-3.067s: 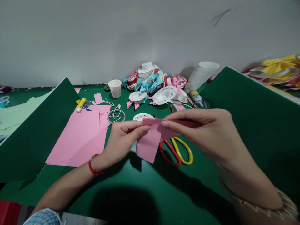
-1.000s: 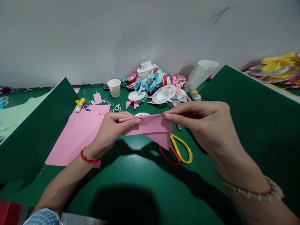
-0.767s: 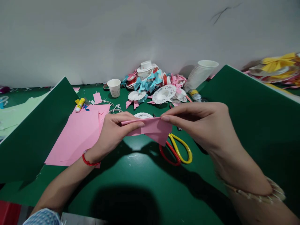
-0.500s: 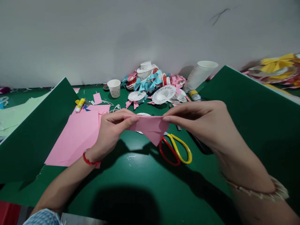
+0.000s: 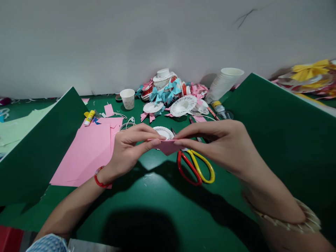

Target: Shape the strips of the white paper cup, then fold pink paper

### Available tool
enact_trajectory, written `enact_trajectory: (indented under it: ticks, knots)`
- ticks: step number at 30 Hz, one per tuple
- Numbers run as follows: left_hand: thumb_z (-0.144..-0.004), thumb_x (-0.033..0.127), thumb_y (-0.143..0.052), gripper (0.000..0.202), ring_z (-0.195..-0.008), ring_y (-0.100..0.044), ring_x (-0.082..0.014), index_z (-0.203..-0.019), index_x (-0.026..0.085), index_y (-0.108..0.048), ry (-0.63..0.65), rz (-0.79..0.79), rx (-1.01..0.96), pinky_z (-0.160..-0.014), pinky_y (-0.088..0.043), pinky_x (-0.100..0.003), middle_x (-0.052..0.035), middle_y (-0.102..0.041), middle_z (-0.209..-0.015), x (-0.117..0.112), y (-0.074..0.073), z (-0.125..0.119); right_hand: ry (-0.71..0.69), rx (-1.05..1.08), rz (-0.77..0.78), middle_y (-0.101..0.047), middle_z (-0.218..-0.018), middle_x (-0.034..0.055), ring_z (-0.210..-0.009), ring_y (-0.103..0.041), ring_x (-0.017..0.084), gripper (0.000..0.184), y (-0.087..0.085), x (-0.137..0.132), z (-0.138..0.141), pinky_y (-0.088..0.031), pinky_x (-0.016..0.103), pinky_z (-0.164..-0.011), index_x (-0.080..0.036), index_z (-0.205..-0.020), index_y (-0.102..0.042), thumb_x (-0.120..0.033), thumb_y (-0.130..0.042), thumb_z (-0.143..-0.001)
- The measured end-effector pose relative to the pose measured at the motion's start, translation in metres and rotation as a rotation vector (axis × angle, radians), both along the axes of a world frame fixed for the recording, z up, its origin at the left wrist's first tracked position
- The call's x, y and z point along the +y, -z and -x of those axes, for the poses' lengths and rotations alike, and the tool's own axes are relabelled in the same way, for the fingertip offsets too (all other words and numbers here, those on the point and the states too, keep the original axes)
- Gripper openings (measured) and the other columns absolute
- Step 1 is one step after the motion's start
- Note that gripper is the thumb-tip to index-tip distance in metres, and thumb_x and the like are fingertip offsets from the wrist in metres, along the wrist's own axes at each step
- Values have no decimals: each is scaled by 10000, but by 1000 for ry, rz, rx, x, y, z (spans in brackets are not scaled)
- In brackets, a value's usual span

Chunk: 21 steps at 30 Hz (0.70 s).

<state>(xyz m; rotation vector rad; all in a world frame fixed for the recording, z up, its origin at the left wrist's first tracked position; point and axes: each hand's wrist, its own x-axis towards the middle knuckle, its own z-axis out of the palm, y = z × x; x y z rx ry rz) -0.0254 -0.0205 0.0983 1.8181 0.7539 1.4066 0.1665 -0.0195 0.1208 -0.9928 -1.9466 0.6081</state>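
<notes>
A small folded piece of pink paper [image 5: 167, 147] hangs just above the green table, pinched from both sides. My left hand [image 5: 131, 147] grips its left end between thumb and fingers, and my right hand [image 5: 217, 143] pinches its right end. Only a narrow pink wedge shows between the fingertips. Right below and behind the paper lie scissors with red and yellow handles [image 5: 195, 167].
Pink paper sheets [image 5: 86, 154] lie at the left, with a yellow glue stick [image 5: 89, 117] and a paper cup [image 5: 127, 98] behind. A heap of paper-plate crafts [image 5: 170, 96], stacked cups [image 5: 224, 85] and a glue bottle [image 5: 219, 109] sit at the back. Green dividers [image 5: 283, 129] flank both sides.
The pink paper has been folded smaller: it hung as a wide flap, now only a narrow wedge shows. My hands have drawn closer together.
</notes>
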Motion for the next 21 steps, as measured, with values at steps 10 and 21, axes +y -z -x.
enact_trajectory:
  ticks: [10, 21]
  knots:
    - [-822, 170, -552, 187, -822, -622, -146, -889, 225, -717, 33, 15, 45, -721, -512, -275, -48, -690, -878, 0, 3, 1, 19, -3, 15, -688, -602, -31, -527, -623, 146, 131, 0, -1, 2, -475, 234, -431, -245, -610, -662, -145, -662, -696]
    - [-731, 92, -630, 83, -671, -602, -111, -699, 165, -653, 23, -55, 31, -622, -500, -239, -20, -664, -702, -1, 8, -10, 10, -14, 13, -692, -642, -27, -555, -618, 131, 90, -3, -12, 8, -494, 217, -502, -232, -639, -647, -190, -650, -718]
